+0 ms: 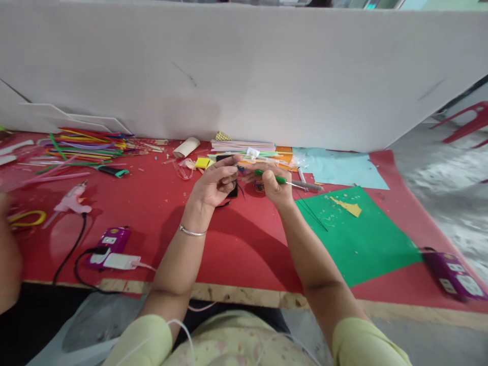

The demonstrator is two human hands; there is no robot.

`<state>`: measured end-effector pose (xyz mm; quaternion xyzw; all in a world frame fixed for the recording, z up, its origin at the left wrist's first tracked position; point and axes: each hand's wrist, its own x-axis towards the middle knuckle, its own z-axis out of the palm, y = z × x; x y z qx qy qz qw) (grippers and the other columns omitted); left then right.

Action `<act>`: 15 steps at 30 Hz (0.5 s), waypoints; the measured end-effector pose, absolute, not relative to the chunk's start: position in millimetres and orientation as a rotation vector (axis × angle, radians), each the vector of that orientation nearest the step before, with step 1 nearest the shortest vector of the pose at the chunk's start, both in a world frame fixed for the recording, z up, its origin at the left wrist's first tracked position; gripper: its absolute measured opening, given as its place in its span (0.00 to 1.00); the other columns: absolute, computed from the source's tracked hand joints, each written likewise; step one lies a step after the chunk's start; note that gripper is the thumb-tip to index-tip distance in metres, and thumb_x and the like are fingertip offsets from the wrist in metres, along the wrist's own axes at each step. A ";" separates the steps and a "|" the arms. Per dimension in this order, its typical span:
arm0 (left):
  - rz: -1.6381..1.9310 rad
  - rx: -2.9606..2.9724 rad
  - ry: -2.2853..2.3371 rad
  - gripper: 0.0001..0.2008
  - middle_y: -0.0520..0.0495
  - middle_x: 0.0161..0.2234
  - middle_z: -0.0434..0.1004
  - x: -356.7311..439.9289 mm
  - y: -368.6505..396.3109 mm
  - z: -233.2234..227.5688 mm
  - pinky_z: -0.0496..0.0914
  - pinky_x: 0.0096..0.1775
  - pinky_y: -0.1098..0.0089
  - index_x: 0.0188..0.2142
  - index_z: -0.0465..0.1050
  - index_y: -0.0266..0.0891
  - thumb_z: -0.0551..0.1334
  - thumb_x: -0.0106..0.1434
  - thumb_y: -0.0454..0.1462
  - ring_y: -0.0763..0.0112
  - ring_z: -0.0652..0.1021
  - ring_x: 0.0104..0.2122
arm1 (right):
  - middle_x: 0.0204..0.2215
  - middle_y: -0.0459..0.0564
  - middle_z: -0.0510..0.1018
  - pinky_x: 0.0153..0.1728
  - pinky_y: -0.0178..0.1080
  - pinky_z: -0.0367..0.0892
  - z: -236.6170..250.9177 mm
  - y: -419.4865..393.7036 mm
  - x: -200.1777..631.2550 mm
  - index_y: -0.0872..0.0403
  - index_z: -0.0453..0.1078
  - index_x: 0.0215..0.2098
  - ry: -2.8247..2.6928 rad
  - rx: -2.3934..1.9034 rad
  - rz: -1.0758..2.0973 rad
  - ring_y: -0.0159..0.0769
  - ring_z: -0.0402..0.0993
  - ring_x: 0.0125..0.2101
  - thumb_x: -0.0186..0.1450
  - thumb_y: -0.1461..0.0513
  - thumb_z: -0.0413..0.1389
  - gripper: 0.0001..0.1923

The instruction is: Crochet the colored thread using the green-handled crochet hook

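Observation:
My left hand [217,182], with a bangle on its wrist, is closed with its fingertips together at a small dark-blue, thread-like thing [241,170]. Its exact kind is too small to tell. Close beside it, my right hand [276,185] is wrapped round a green-handled tool with a thin metal shaft [280,179], the shaft pointing down to the right. A grey stick-like thing [310,186] juts out past that hand. Beneath my hands lies a black phone-like object [233,192], partly hidden. Fine dark strands [314,216] lie over the green sheet.
A green sheet [366,249] with a yellow scrap [348,207] lies right, near a blue sheet [343,170]. Left are a pink glue gun [74,199], colourful pipe cleaners [84,147], a cutter [110,171] and a purple socket box [114,239]. Another person's arm [8,259] shows far left.

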<state>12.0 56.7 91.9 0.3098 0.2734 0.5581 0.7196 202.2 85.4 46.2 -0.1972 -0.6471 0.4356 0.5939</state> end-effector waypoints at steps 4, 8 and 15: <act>1.245 0.678 0.631 0.19 0.55 0.24 0.73 13.7 57.3 92.0 0.45 0.18 0.81 0.41 0.87 0.37 0.76 0.47 0.26 0.88 0.54 0.18 | 0.42 0.50 0.91 0.41 0.46 0.89 47.7 83.1 202.6 0.46 0.88 0.47 -1.483 -0.442 1.018 0.44 0.91 0.35 0.71 0.40 0.62 0.23; 1.282 0.710 0.690 0.19 0.58 0.22 0.70 14.2 58.0 92.8 0.47 0.18 0.80 0.39 0.87 0.38 0.77 0.45 0.27 0.88 0.57 0.17 | 0.42 0.50 0.91 0.42 0.48 0.89 47.4 81.9 202.5 0.45 0.88 0.47 -1.492 -0.487 1.019 0.44 0.91 0.35 0.70 0.38 0.62 0.25; 1.302 0.779 0.737 0.17 0.58 0.20 0.69 9.7 57.4 94.2 0.48 0.18 0.79 0.36 0.85 0.36 0.75 0.44 0.29 0.86 0.59 0.16 | 0.41 0.50 0.91 0.46 0.47 0.88 48.7 82.5 205.9 0.46 0.87 0.49 -1.596 -0.523 0.899 0.46 0.91 0.39 0.69 0.37 0.62 0.26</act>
